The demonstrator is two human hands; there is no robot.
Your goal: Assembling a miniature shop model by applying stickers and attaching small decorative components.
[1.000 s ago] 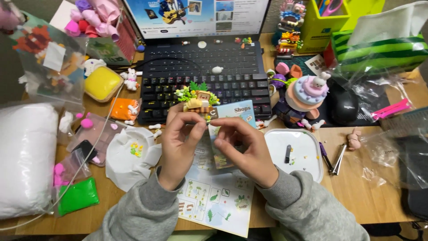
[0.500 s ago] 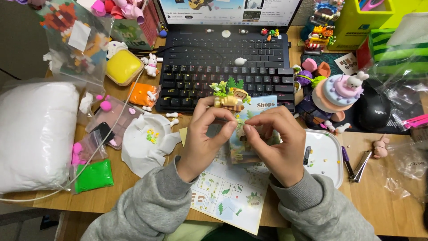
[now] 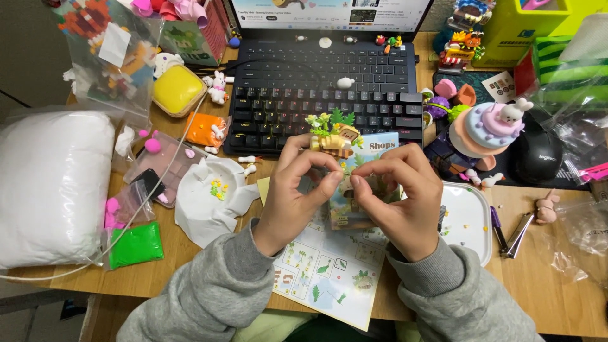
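My left hand (image 3: 292, 191) and my right hand (image 3: 399, 193) meet above the desk, fingertips pinched together on a tiny green piece (image 3: 345, 172) that is almost hidden between them. Just beyond the fingers stands a small block model (image 3: 332, 134) with green plants and a yellow-brown figure. Under my hands lie a small printed box (image 3: 364, 190) and a white instruction sheet (image 3: 323, 272) with plant pictures. Both sleeves are grey.
A black keyboard (image 3: 323, 111) and a laptop (image 3: 329, 47) lie behind. A white tray (image 3: 467, 221) sits at the right, tweezers (image 3: 516, 234) beside it. White crumpled wrapping (image 3: 212, 196), a white pillow-like bag (image 3: 50, 183), green clay (image 3: 134, 244) and toy figures (image 3: 487, 130) crowd the desk.
The view has shifted, so everything sits further right and lower in frame. My hands have stayed together, fingertips closing tighter on the tiny piece.
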